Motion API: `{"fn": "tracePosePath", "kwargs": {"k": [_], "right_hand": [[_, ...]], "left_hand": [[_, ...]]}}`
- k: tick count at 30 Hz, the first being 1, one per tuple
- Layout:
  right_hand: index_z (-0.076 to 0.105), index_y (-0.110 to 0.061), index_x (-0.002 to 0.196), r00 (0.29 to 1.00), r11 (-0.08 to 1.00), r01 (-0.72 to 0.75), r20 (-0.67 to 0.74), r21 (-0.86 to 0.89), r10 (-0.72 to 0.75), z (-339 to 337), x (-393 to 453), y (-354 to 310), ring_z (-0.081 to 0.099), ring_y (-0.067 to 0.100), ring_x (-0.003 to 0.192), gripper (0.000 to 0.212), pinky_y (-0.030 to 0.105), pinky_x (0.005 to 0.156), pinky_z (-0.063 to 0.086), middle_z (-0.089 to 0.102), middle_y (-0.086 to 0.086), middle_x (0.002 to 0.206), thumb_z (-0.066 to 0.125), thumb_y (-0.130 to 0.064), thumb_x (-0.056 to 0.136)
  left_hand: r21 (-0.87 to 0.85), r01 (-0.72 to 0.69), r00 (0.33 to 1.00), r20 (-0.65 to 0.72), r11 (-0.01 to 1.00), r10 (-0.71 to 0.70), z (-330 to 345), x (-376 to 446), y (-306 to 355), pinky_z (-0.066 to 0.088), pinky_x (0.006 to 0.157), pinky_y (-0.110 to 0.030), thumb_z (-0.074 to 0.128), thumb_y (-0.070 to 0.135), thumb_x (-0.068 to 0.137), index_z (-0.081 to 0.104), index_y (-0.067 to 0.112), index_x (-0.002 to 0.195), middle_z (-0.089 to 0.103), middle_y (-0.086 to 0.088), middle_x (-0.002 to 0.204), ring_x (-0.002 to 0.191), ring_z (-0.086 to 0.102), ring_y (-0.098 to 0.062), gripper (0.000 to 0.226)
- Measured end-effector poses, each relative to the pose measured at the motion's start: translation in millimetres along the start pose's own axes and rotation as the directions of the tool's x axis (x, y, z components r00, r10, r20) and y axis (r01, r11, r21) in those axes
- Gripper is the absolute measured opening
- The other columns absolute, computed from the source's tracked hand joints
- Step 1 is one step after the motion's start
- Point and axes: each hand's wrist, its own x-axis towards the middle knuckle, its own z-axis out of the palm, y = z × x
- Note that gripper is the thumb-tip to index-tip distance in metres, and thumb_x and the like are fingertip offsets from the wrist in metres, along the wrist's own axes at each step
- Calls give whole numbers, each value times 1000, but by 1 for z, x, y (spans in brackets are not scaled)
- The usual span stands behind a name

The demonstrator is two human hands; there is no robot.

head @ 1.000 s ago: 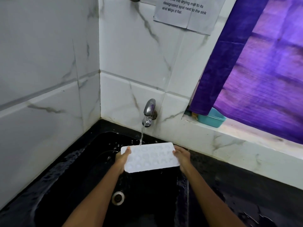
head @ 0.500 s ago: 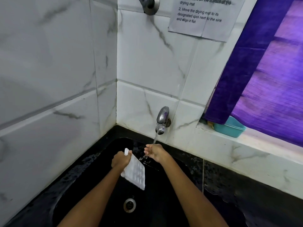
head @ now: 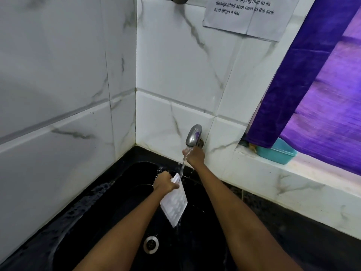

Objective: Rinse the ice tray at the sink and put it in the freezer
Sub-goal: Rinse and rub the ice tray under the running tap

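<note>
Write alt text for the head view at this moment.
A left hand grips a white ice tray, hanging tilted over a black sink, while the right hand reaches to the wall tap, whose water is running. A teal tub sits on the sill.

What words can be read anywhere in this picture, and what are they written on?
On the paper sheet taped to the wall tiles:
"...Move the drying mat to its"
"designated spot next to the sink"
"and align it flat"
The start of the first line is cut off by the frame's top edge. No other writing is visible.
</note>
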Motion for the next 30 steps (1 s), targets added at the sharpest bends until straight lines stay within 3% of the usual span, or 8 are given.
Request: {"fn": "tracePosePath", "kwargs": {"k": [4,6,9,12,16,20,25,30], "right_hand": [[59,5,114,989,901,-105,141,422,49,-2,0,14,64,23,73,43,27,63,58,66,19,108,60,-30,89],[54,5,119,963,809,-189,268,556,41,-11,-2,17,59,18,67,43,21,55,56,62,24,118,59,-25,90],[40,2,131,873,876,-260,486,406,34,-16,-16,21,62,26,78,45,34,72,58,56,29,125,49,-25,96],[50,-2,125,851,997,-42,524,63,3,-4,-55,33,62,24,76,38,32,71,57,62,20,114,55,-17,90],[57,-9,123,749,916,399,592,-43,-298,18,-119,61,60,28,108,47,37,89,50,62,12,119,64,-5,77],[64,-12,105,808,850,485,478,-207,-344,16,-148,81,63,29,96,33,36,74,50,68,13,103,69,-29,77],[62,-4,112,858,890,431,374,-149,-352,-7,-151,106,59,33,99,33,29,69,36,65,20,106,64,-26,87],[67,4,98,907,924,365,181,115,-381,-38,-159,125,61,21,87,23,25,64,34,68,17,90,69,-13,83]], "left_hand": [[28,-10,999,52,1000,8,-2,-1,-21,43,62,-26,80,20,72,52,11,55,58,-5,66,84,66,-25,33],[68,-53,994,99,996,46,-5,-5,-28,49,71,-28,82,16,70,72,1,79,71,-9,85,93,67,-23,20],[143,-103,973,219,984,70,-13,-15,-30,48,92,-26,81,13,73,67,-1,117,66,-14,122,114,62,-25,48],[149,-97,954,296,984,49,-19,-26,-27,41,104,-26,79,15,76,55,-1,131,56,-14,135,125,54,-24,62],[134,-111,931,360,985,56,-16,-42,-12,43,107,-33,80,11,73,39,1,143,49,-15,142,129,50,-26,82],[83,-132,902,423,988,85,-6,-59,-1,42,108,-34,82,10,70,21,8,151,42,-14,147,133,46,-27,101],[-405,-2,933,328,914,148,-12,-72,-3,39,102,-32,69,-1,80,39,14,144,40,-13,147,137,39,-25,72],[-436,187,972,211,880,-102,-6,-85,-51,35,98,-39,56,15,92,39,20,144,39,-6,149,138,36,-24,55]]}}
